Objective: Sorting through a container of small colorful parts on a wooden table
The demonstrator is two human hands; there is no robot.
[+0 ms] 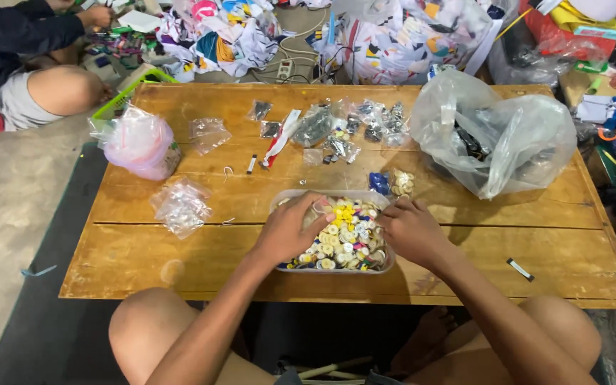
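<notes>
Clear tub (276, 202) of mixed buttons (344, 239) sits centre-front on wooden table (180, 249), w/in easy reach. Left hand (290, 228) curled, fingertips digging in; right hand (411, 232) curled over rim, prob. steadying it, grip unclear.

Both forearms reach forward from bare, spread knees and converge. The left hand (288, 229) lies palm down, fingers (320, 212) curled and bunched at the tips. The right hand (413, 232) mirrors it, knuckles up, fingers bent downward.
</notes>
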